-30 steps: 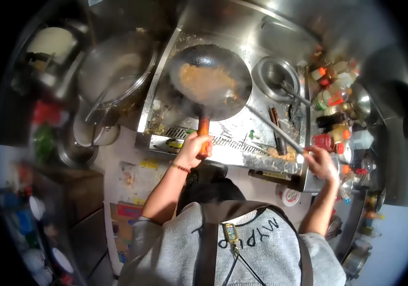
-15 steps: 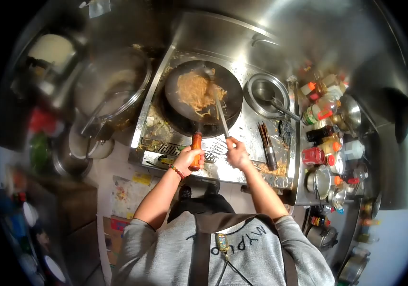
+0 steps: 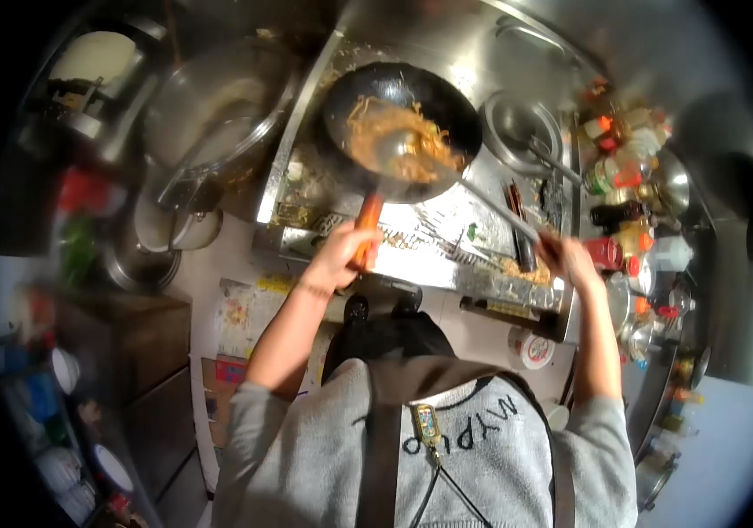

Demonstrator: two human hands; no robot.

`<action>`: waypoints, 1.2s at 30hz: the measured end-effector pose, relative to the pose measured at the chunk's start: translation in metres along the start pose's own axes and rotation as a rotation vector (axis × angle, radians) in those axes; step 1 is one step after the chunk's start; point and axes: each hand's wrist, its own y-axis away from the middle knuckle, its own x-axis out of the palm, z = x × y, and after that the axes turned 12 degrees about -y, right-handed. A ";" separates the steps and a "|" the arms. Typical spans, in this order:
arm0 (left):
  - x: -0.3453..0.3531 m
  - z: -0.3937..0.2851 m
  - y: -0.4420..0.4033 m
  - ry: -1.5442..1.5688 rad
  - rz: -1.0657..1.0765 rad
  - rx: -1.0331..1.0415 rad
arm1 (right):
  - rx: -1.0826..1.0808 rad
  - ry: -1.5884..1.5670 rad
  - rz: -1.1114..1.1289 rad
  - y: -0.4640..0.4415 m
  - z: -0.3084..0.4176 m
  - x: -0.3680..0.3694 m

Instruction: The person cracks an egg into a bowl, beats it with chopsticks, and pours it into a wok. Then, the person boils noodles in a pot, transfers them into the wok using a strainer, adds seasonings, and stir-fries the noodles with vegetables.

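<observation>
My left hand (image 3: 344,255) is wrapped around the orange wooden handle of the black wok (image 3: 456,97). The wok sits tilted over the stove, its inside showing. Brown noodles (image 3: 363,119) lie in it, partly blurred by steam. In my right hand (image 3: 567,260), closed at the far end of a long metal handle, is a ladle (image 3: 504,211). The ladle's round bowl rests among the noodles, toward the wok's near side. My right hand is out over the stove's front right corner.
Right of the wok stands a metal pot (image 3: 491,123) with another ladle in it. A dark-handled bundle of sticks (image 3: 523,246) lies near the front. Sauce bottles (image 3: 618,216) crowd the right side. A large steel pan (image 3: 262,132) stands on the left.
My right hand has swung right and slightly up, so the ladle now slants across the wok. The wok has tilted. The whole view has shifted a little.
</observation>
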 end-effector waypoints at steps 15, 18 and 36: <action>0.017 0.005 -0.027 0.027 -0.048 -0.038 | 0.407 -1.031 -0.089 -0.028 0.038 0.061; 0.021 0.003 -0.034 0.031 -0.059 -0.094 | 0.409 -1.173 -0.061 -0.059 0.071 0.129; 0.013 0.035 0.009 0.014 -0.052 -0.024 | -0.040 -0.152 -0.158 -0.037 0.008 0.010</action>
